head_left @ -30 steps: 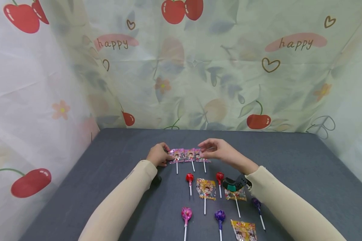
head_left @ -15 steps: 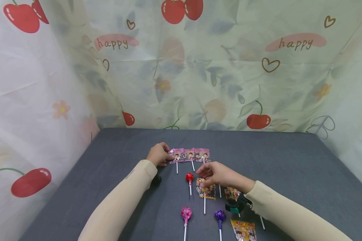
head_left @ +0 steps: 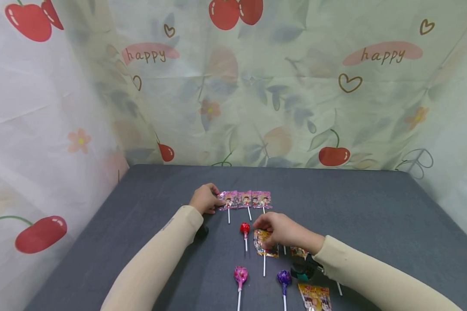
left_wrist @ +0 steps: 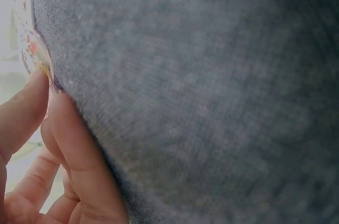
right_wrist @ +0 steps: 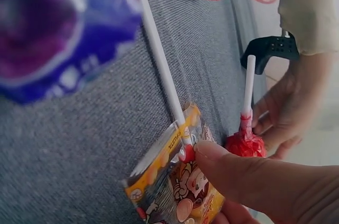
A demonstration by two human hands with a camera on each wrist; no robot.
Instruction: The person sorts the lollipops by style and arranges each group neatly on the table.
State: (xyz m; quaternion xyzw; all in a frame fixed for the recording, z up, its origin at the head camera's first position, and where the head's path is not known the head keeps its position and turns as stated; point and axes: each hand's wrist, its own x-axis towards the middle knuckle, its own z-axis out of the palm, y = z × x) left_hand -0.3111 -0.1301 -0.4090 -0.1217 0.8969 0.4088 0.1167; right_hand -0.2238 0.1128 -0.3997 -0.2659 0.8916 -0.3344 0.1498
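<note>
Three pink-wrapped lollipops (head_left: 244, 199) lie side by side at the back of the dark table. My left hand (head_left: 205, 199) pinches the wrapper edge (left_wrist: 39, 54) of the leftmost one between thumb and forefinger. In front of that row, my right hand (head_left: 286, 231) grips a yellow-wrapped lollipop (head_left: 260, 245) by its wrapper. The right wrist view shows the thumb (right_wrist: 212, 152) on the wrapper's face, with other fingers partly hidden behind it. Just left of the right hand lies a red lollipop (head_left: 244, 229), its stick pointing towards me.
Nearer me lie a pink lollipop (head_left: 240, 274), a purple lollipop (head_left: 284, 278) and another yellow packet (head_left: 315, 297). My right forearm partly covers more lollipops, one with a yellow wrapper (head_left: 299, 252). A printed curtain (head_left: 249, 95) hangs behind the table (head_left: 159, 181).
My right hand has come away from the rightmost pink-wrapped lollipop, moved towards me and taken hold of the yellow-wrapped lollipop. The left hand has stayed in place.
</note>
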